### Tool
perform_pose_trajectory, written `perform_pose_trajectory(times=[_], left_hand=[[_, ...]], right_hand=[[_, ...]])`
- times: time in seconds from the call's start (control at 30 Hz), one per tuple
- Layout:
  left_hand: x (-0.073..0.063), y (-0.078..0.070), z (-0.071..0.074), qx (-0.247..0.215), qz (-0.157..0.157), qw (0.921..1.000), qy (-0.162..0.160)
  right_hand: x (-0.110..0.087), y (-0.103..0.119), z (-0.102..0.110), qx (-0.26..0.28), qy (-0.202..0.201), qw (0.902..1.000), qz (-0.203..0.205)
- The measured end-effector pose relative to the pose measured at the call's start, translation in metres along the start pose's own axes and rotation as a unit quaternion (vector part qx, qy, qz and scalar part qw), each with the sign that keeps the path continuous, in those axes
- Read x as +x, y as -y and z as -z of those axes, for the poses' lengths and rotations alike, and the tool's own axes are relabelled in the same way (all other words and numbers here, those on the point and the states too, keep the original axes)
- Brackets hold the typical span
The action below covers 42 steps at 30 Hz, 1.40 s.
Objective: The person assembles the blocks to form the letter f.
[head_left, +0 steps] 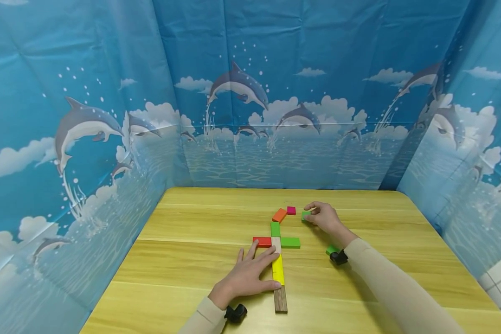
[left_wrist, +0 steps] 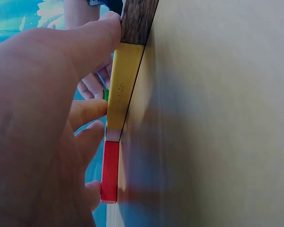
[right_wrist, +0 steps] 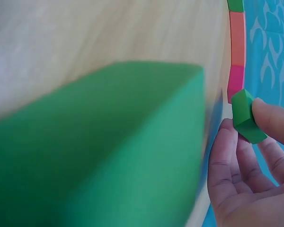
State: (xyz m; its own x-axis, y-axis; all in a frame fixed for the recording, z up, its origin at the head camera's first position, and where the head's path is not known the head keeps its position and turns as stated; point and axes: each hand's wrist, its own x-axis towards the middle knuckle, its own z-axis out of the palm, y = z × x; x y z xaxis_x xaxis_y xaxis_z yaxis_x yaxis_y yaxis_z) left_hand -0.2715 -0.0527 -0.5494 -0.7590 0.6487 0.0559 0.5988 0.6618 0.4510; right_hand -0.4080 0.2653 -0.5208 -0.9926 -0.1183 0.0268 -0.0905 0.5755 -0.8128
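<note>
My right hand (head_left: 326, 220) pinches a small green block (right_wrist: 244, 113) between thumb and fingers, just right of a pink block (head_left: 291, 210). The pink one ends a curved row with an orange block (head_left: 279, 215) and a green block (head_left: 275, 228). Below runs a straight line: a pale wood block (head_left: 277, 242), a yellow block (head_left: 278, 269) and a dark brown block (head_left: 280, 300). A red block (head_left: 260, 241) and another green block (head_left: 291, 242) branch off sideways. Fingers spread, my left hand (head_left: 248, 274) rests on this line, thumb at the yellow-brown joint, a fingertip on the red.
Under my right wrist lies a loose green block (head_left: 330, 250), large and close in the right wrist view. The wooden table (head_left: 183, 260) carries everything. A dolphin-printed curtain (head_left: 275, 153) hangs around its back and sides.
</note>
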Motion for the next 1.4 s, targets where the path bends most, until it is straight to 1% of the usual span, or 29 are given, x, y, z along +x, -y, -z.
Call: perform_pose_trajectory(times=[0.17,0.3,0.5,0.8,0.93,1.1,1.23,1.4], left_hand=[[0.001,0.001,-0.002,0.012,-0.006,0.9999,-0.007],[0.002,0.0,-0.001,0.018,-0.011,0.9997,-0.012],[0.002,0.0,0.001,0.016,-0.002,0.9997,-0.016],[0.001,0.0,0.001,0.011,0.009,0.9999,-0.008],[0.001,-0.001,0.002,0.014,0.007,0.9998,-0.009],[0.001,-0.001,0.001,0.021,0.002,0.9997,-0.014],[0.001,-0.001,0.001,0.02,-0.004,0.9997,-0.015],[0.001,-0.001,0.002,0.018,-0.006,0.9997,-0.016]], right_hand=[[0.002,0.002,-0.005,0.001,-0.003,1.0,0.002],[0.004,0.003,-0.008,0.005,-0.01,0.9999,-0.006],[0.009,0.001,-0.012,0.006,-0.015,0.9998,-0.014],[0.013,0.001,-0.016,0.004,-0.025,0.9993,-0.028],[0.016,0.001,-0.016,-0.002,-0.025,0.9991,-0.033],[0.02,-0.002,-0.016,-0.021,-0.038,0.9986,-0.031],[0.021,-0.004,-0.017,-0.039,-0.045,0.9978,-0.029],[0.021,-0.004,-0.02,-0.049,-0.046,0.9973,-0.029]])
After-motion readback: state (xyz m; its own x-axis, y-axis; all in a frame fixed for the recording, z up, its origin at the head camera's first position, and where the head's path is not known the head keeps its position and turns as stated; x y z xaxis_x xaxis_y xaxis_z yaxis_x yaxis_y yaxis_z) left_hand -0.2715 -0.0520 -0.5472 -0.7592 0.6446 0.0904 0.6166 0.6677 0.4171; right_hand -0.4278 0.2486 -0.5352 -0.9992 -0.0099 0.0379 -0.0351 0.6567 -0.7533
